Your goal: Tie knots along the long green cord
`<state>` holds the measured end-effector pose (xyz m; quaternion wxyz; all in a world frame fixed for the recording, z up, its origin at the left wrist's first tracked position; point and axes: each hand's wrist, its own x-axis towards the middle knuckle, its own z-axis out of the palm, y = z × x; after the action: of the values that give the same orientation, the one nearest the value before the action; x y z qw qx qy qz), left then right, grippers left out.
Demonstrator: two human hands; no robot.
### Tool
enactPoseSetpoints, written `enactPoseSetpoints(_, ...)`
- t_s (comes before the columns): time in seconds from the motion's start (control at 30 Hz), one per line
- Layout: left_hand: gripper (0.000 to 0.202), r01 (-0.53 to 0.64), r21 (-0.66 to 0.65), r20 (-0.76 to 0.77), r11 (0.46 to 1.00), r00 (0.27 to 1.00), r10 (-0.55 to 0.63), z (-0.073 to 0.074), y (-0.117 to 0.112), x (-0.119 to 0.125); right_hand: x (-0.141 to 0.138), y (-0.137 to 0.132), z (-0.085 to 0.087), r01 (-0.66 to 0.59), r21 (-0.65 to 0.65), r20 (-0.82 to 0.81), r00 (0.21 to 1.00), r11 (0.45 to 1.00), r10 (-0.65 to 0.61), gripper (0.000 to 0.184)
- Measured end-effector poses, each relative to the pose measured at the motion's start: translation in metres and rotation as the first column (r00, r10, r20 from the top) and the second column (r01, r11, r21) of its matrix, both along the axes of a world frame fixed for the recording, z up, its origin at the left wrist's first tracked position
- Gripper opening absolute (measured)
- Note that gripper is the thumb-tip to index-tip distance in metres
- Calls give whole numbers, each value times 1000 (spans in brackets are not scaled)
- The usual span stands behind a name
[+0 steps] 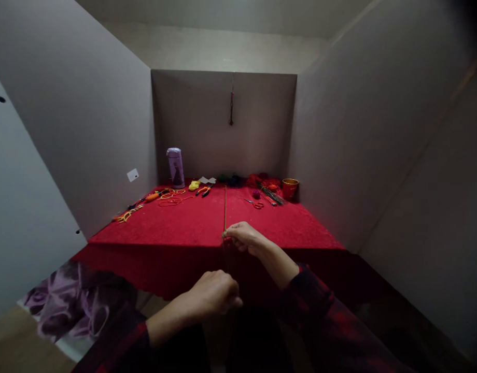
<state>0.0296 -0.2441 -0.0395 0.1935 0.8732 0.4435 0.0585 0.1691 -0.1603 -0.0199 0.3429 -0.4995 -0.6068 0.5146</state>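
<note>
A thin olive-coloured cord (225, 207) runs straight from the back of the red-covered table (176, 225) to its front edge. There, my right hand (244, 235) has thumb and fingers pinched together on the cord's near end. My left hand (217, 291) is lower and nearer to me, closed in front of the hanging cloth. Its fingertips are turned away, so whatever they may hold is hidden. Faint thread seems to hang below the pinch, too dim to follow. Red-handled scissors (257, 204) and orange-handled pliers (203, 191) lie farther back.
At the back left stands a purple bottle (176, 168); a red cup (290, 189) is at the back right. Orange cord (176, 201), yellow yarn (194, 185) and a purple ball (256, 194) lie about. Grey panels (223, 145) enclose three sides. Purple fabric (79, 300) is at lower left.
</note>
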Motion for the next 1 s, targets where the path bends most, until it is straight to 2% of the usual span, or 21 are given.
enactPoseSetpoints(0.03,18,38,-64,49,997,998,-35,3,3,-3,0,-1,0,4,5,-7,1000,1000,-4,14)
enactPoseSetpoints(0.07,23,20,-99,139,995,990,-6,7,8,-7,1,-1,0,5,8,-15,1000,1000,-4,13)
enactPoseSetpoints(0.1,29,-72,-108,256,992,962,98,10,16,-10,1,-2,-1,2,9,-22,1000,1000,-1,13)
enactPoseSetpoints(0.13,32,-193,-94,396,977,893,215,14,26,-13,1,-2,-1,-4,9,-27,1000,1000,5,12)
enactPoseSetpoints(0.2,25,-397,-80,649,914,675,350,19,47,-14,1,-1,-2,-24,4,-30,999,1000,24,12)
enactPoseSetpoints(0.23,18,-432,-139,684,891,609,402,20,57,-13,1,0,-3,-35,4,-28,999,999,35,12)
enactPoseSetpoints(0.27,15,-432,-181,684,884,591,429,21,65,-11,0,0,-3,-41,7,-26,999,999,41,12)
enactPoseSetpoints(0.43,16,-290,-333,604,897,665,439,18,85,3,1,2,-5,-50,15,3,999,999,50,12)
enactPoseSetpoints(0.53,18,-265,-322,604,909,681,413,17,89,3,2,3,-6,-55,10,22,998,998,54,15)
enactPoseSetpoints(0.7,20,-288,-262,624,921,677,390,13,100,-6,4,3,-9,-31,26,91,995,999,29,16)
enactPoseSetpoints(0.87,15,-314,-286,647,905,633,424,8,105,-5,3,-10,-11,30,173,199,978,984,-64,18)
enactPoseSetpoints(1.0,16,-275,-385,659,881,587,471,11,95,3,-5,-42,-19,8,350,274,955,937,-111,21)
